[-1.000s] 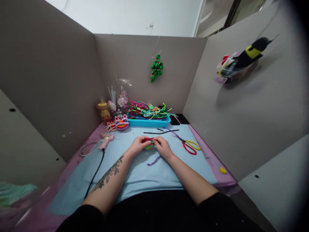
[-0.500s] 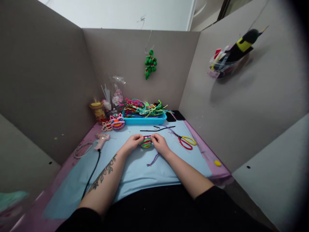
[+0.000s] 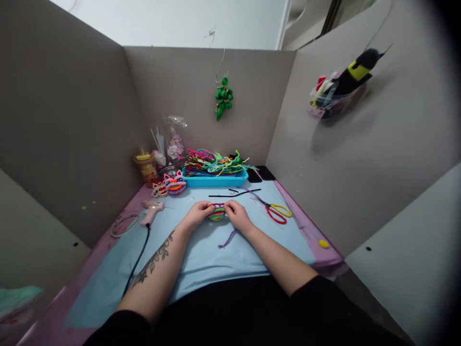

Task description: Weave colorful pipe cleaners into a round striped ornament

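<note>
Between my two hands, low over the blue cloth (image 3: 205,262), is a small rounded piece of coiled pipe cleaners (image 3: 217,214) in green, red and yellow bands. My left hand (image 3: 200,213) pinches its left side, thumb and fingers together. On the right side my right hand (image 3: 236,214) pinches it the same way. A dark red strand runs along its top edge between the fingertips. A purple pipe cleaner (image 3: 228,239) trails on the cloth below my right hand. My fingers hide both ends of the piece.
Behind my hands stands a blue tray (image 3: 216,181) heaped with pipe cleaners. Scissors (image 3: 276,212) lie to the right, a pink glue gun (image 3: 152,212) with its cord to the left. Two lion-face ornaments (image 3: 175,183) sit near the tray. Grey partitions (image 3: 201,120) enclose the table.
The view has shifted very slightly. Both hands keep their pinch on the coiled piece, almost unmoved.
</note>
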{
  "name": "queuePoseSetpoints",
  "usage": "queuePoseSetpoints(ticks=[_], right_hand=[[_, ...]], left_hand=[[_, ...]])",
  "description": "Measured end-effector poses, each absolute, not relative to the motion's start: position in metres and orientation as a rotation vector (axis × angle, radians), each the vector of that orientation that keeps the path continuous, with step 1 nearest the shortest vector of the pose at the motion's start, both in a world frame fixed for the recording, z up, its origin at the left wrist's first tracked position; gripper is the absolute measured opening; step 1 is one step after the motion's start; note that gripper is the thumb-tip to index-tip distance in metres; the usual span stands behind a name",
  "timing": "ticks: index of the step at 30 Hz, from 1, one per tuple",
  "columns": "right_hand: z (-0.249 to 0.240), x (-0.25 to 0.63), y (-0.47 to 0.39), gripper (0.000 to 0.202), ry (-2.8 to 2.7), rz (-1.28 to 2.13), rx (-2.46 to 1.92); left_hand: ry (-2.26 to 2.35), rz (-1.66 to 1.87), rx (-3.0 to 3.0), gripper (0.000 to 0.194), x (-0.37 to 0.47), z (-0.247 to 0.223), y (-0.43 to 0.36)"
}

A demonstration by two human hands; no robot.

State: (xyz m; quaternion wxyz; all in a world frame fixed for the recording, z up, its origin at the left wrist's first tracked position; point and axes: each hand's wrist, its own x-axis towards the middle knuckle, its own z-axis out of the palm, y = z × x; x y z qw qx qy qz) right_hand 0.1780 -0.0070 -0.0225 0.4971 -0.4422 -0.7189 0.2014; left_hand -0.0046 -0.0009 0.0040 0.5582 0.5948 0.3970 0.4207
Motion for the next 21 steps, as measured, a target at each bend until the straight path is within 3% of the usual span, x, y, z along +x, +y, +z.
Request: queuePoseSetpoints(ticks=[9,16,21], right_hand=[[-0.0201,0.1724,-0.0126,0.015,-1.8,0.435,-1.01],[-0.0202,0.1762,-0.0093,0.018,-1.611,0.729,-1.046],[-0.0144,0.1795,-0.01,0.011,-1.652,0.651,-1.063]], left_hand=[[0.918,1.031,1.339,0.044,0.0004,0.0063,-0.0034],[0.926,1.136,1.293,0.04,-0.003,0.0074,0.0002],[0.888,1.119,1.312,0.039,-0.0046,0.0073,0.0009]])
